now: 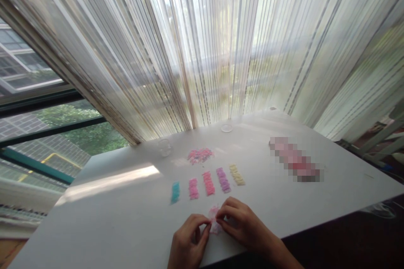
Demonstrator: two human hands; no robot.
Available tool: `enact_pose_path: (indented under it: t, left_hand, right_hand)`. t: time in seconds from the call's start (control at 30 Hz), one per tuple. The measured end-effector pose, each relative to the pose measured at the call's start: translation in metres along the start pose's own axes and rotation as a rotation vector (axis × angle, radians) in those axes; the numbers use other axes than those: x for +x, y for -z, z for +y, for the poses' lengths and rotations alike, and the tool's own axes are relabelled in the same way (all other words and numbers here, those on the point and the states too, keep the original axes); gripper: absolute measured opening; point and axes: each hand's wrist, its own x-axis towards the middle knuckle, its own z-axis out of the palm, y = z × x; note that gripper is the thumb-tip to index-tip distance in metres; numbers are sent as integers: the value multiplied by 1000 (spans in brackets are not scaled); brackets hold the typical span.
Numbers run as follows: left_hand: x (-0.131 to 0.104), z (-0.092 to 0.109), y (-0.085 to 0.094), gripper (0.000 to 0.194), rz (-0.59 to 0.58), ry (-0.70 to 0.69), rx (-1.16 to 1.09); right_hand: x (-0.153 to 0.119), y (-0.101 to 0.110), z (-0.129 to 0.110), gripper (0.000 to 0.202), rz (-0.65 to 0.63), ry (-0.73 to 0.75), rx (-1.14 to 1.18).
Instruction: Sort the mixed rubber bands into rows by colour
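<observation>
Pinching a small pink cluster of pieces (214, 220) between both sets of fingertips, I have my left hand (188, 241) and right hand (243, 223) closed narrow on it over the white table (110, 218). Just beyond my knuckles lie five coloured rows (208, 183); farther off, a loose pink pile (200, 155).

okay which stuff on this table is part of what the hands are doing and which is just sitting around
In use: left hand, right hand, pink piece pinched between them, five colour-sorted rows, mixed pink pile.
Lying about: clear cup, clear lid, curtain.
</observation>
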Motion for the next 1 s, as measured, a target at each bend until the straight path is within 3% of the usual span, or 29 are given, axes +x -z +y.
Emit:
enact_pose_path:
  t: [0.3,0.73,1.0]
  left_hand:
    - [1,9,5,13,87,79,-18]
    - [1,6,5,21,80,-87,285]
    - [14,22,6,17,78,-79,248]
  right_hand:
    - [-1,1,2,8,6,-53,1]
    - [0,2,3,9,57,-80,-6]
    - [0,2,3,11,83,-66,-2]
